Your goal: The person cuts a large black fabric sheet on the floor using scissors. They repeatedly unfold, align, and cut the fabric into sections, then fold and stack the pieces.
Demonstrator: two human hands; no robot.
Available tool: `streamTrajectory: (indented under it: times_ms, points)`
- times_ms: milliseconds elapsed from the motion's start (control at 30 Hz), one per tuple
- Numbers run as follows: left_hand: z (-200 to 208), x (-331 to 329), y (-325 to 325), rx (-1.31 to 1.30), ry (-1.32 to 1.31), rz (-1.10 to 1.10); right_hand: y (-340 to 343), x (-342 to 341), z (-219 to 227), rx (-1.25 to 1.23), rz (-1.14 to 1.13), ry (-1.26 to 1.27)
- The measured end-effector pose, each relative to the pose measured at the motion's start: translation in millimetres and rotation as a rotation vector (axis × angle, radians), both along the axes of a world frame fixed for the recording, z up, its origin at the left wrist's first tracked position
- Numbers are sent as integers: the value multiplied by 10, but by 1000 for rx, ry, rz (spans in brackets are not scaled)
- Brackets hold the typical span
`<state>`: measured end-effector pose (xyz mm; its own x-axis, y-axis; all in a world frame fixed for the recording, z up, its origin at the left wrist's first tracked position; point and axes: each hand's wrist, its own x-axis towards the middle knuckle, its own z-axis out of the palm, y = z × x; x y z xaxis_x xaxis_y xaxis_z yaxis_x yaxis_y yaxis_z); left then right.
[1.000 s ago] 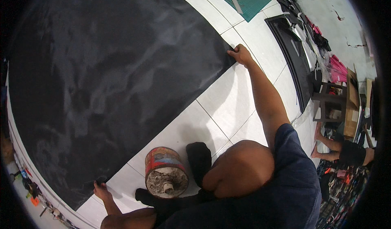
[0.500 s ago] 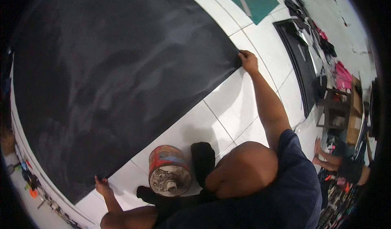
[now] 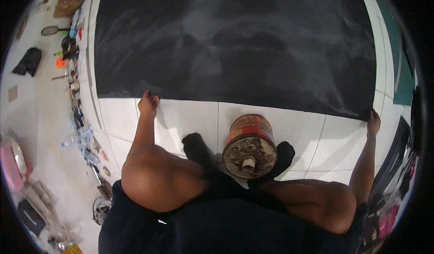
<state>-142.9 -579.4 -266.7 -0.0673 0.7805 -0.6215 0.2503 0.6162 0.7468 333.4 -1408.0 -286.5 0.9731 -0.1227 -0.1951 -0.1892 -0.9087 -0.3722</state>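
Observation:
A large black sheet, smooth with pale smudges, lies flat on the white floor tiles. My left hand pinches its near edge, a little in from the near left corner. At the near right corner, my right hand has its fingers closed on the sheet. Between my feet stands a round red tin with a dirty, crusted top and a short pale stub in its middle. It is apart from the sheet and from both hands.
A green mat lies beyond the sheet's right side, with a folded black piece nearer me. Along the left runs a row of clutter, including a racket and a plastic bottle. A black bag lies farther left.
My view has turned and shifted left, so the sheet's near edge now runs nearly level across it. Both hands stay at that edge, the right one still at its corner.

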Motion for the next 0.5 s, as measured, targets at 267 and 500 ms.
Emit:
streamTrajectory:
  times_ms: [267, 500]
  points:
    - [57, -75, -92, -37, 71, 37, -266, 295, -84, -138, 129, 16]
    - [133, 133, -224, -18, 113, 43, -652, 364, -214, 157, 2, 95]
